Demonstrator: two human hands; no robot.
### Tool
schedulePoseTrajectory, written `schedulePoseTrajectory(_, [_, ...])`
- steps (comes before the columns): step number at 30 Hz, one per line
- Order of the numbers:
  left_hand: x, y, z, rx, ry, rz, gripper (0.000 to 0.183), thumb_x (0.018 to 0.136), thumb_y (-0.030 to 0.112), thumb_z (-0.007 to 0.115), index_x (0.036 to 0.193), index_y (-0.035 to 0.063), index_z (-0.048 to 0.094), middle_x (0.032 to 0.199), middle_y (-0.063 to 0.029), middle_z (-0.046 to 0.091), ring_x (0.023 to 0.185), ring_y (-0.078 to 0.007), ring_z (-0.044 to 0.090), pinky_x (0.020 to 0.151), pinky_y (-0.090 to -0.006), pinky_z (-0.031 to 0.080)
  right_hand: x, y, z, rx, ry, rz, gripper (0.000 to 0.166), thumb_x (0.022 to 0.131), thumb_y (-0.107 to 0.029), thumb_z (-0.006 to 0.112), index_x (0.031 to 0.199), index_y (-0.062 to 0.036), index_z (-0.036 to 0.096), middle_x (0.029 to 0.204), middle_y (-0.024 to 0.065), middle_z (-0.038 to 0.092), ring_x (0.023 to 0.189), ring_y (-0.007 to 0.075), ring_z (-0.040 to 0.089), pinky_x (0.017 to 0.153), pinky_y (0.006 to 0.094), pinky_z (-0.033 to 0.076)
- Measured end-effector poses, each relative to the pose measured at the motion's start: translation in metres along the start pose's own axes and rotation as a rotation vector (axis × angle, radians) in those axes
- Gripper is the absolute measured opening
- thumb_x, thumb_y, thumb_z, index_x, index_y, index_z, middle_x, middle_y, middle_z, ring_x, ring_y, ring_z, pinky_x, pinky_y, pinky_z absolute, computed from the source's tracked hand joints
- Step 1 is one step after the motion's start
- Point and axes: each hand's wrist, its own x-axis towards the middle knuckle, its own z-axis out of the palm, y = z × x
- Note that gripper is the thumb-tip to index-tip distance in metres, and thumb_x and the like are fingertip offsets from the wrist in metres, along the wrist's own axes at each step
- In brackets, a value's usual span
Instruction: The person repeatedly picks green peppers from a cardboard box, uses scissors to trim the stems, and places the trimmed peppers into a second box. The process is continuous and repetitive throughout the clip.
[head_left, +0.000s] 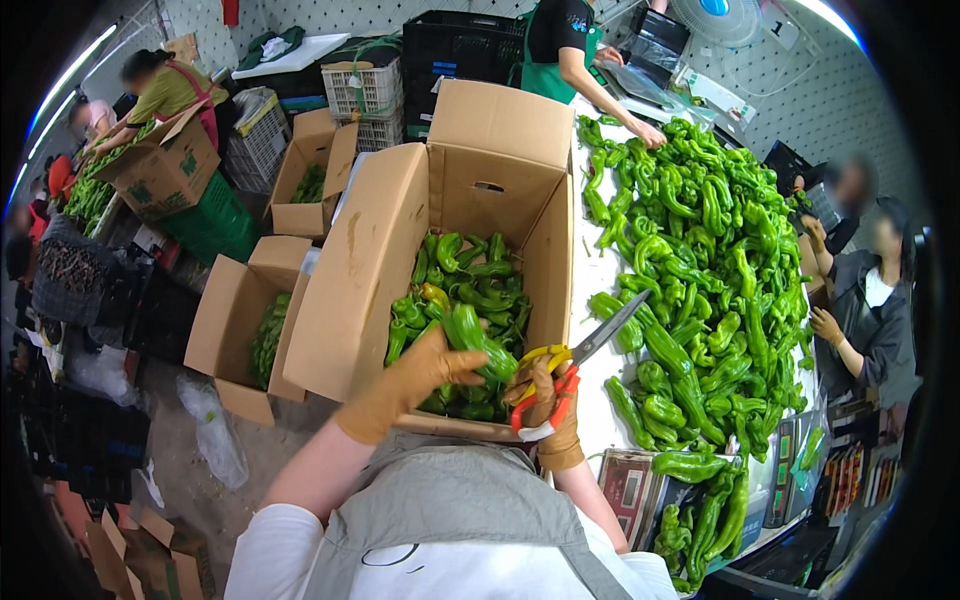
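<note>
My left hand (409, 382), in a tan glove, grips a large green pepper (478, 341) above the open cardboard box (499, 169) in front of me. Inside that box lie several green peppers (484, 274), one of them partly yellow (435, 295). Scissors (559, 367) with red and yellow handles sit in my gloved right hand (551, 420), at the box's near right corner. Their blades point up and right, over the white table (600, 330). The lower tip of the held pepper is close to my right fingers; contact cannot be made out.
A large heap of green peppers (697, 247) covers much of the table. Digital scales (626, 487) stand at its near end, peppers on top. A co-worker's hand (649, 135) reaches into the heap's far end; another person (862, 307) is at right. Smaller cardboard boxes (232, 330) stand left.
</note>
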Motion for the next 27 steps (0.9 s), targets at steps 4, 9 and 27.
schedulePoseTrajectory(4, [0.047, 0.009, -0.051, -0.296, 0.162, 0.101, 0.033, 0.087, 0.016, 0.058, 0.117, 0.0083, 0.047, 0.114, -0.0121, 0.057, 0.099, -0.0252, 0.059, 0.078, -0.0354, 0.053, 0.005, -0.007, -0.012, -0.055, 0.083, -0.052, 0.022, 0.089, -0.019, 0.057, 0.097, -0.0024, 0.045, 0.073, 0.0119, 0.059, 0.056, 0.0166, 0.057, 0.053, 0.0262, 0.048])
schedulePoseTrajectory(9, [0.089, -0.028, -0.050, -0.287, 0.190, 0.170, 0.036, 0.084, 0.013, 0.062, 0.117, 0.0055, 0.049, 0.105, -0.0147, 0.061, 0.092, -0.0269, 0.062, 0.079, -0.0360, 0.052, 0.010, 0.003, -0.040, -0.093, 0.153, -0.091, 0.028, 0.088, -0.012, 0.056, 0.108, -0.0030, 0.040, 0.075, 0.0107, 0.057, 0.057, 0.0167, 0.056, 0.053, 0.0254, 0.049])
schedulePoseTrajectory(27, [0.140, -0.180, -0.023, 2.391, -0.810, -0.256, 0.055, 0.088, 0.026, 0.049, 0.139, 0.0315, 0.032, 0.145, 0.0044, 0.030, 0.127, -0.0375, 0.035, 0.094, -0.0739, 0.016, 0.017, 0.011, -0.039, -0.083, 0.272, -0.091, 0.019, 0.088, -0.009, 0.053, 0.100, -0.0007, 0.042, 0.078, 0.0127, 0.057, 0.061, 0.0172, 0.058, 0.057, 0.0267, 0.050])
